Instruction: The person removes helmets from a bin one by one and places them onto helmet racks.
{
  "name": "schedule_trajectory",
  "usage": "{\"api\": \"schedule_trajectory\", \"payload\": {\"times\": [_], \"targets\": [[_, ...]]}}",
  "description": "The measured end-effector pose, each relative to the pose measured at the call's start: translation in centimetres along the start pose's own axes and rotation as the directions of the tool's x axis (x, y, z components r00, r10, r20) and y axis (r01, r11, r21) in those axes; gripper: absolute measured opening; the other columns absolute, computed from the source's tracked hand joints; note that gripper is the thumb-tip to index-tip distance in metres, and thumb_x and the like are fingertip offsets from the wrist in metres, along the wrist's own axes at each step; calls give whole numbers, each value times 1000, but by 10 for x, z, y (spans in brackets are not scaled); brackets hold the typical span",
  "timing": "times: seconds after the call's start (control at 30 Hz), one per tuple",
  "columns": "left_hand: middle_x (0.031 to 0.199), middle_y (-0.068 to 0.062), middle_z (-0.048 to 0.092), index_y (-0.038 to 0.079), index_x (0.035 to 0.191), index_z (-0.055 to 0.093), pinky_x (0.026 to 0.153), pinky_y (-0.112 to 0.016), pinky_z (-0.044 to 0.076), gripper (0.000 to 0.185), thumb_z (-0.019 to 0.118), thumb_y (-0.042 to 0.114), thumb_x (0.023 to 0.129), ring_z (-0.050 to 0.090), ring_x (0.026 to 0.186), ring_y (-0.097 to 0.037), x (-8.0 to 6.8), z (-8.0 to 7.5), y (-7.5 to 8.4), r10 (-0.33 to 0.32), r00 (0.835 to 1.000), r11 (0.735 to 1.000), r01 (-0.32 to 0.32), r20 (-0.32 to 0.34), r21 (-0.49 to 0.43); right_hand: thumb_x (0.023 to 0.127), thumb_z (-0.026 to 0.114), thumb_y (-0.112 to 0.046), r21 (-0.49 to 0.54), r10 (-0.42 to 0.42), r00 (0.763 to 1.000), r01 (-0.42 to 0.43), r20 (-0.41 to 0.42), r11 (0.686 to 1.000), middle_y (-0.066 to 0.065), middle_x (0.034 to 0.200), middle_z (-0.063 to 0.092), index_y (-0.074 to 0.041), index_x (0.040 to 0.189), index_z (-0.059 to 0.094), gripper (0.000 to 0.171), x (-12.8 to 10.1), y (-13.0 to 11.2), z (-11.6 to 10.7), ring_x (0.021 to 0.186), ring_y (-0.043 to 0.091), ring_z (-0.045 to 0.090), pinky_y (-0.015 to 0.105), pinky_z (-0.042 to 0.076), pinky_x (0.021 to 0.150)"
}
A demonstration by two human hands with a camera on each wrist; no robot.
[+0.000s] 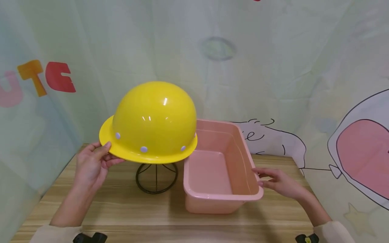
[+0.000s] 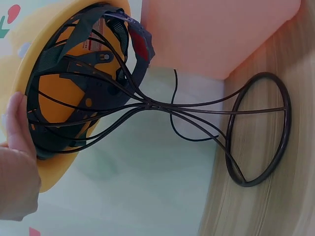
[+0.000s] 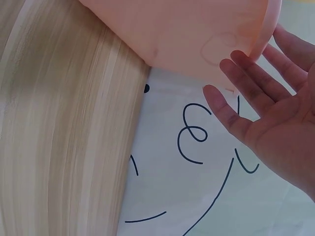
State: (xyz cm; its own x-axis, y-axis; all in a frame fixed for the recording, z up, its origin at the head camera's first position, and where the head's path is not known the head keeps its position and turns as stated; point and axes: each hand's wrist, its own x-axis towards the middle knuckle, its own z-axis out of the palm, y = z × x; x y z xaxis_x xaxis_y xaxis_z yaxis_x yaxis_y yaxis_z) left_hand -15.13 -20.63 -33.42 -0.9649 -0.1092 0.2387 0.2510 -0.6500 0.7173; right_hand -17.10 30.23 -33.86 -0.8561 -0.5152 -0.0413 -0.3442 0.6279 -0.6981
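Observation:
A yellow hard hat [image 1: 155,118] sits tilted over a black wire stand [image 1: 156,179]. Its brim is pinched at the left by my left hand [image 1: 92,165], thumb on top and fingers beneath. From below, the left wrist view shows the dark straps [image 2: 93,54] inside the hat and the stand's wires reaching up into it. To the right is a pink plastic basin [image 1: 223,197]. My right hand [image 1: 278,180] touches the basin's right rim with thumb and forefinger, while its other fingers extend loosely in the right wrist view.
Basin and stand rest on a wood-grain table [image 1: 121,209], close to each other. A pale printed curtain [image 1: 258,67] hangs behind and along both sides, with letters on the left and a cartoon drawing on the right.

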Motion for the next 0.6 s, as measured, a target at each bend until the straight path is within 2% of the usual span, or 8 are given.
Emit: {"api": "schedule_trajectory", "payload": {"times": [0.13,0.33,0.6], "targets": [[90,-14,67,-2,109,56,64,-34,57,16,52,0,93,69,74,-24,-1,-1,-1,3,1000,1000,-3,4,-1,89,63,-20,-17,4,1000,-4,-10,1000,15,124,56,-2,130,53,46,0,2,1,107,30,54,40,53,85],[90,-14,66,-2,109,55,64,-34,56,17,51,0,93,69,75,-24,-1,0,-2,9,1000,1000,-9,9,4,88,65,-23,-31,11,1000,-12,-18,999,12,121,58,-4,129,54,47,3,3,3,107,26,54,31,53,83],[88,-14,66,-3,107,53,64,-34,57,14,51,0,94,69,74,-24,-2,-4,-5,-19,1000,1000,19,1,-2,88,65,-21,-27,-6,1000,5,-10,1000,13,123,57,-4,129,54,46,3,1,2,107,27,55,30,54,82]]}}
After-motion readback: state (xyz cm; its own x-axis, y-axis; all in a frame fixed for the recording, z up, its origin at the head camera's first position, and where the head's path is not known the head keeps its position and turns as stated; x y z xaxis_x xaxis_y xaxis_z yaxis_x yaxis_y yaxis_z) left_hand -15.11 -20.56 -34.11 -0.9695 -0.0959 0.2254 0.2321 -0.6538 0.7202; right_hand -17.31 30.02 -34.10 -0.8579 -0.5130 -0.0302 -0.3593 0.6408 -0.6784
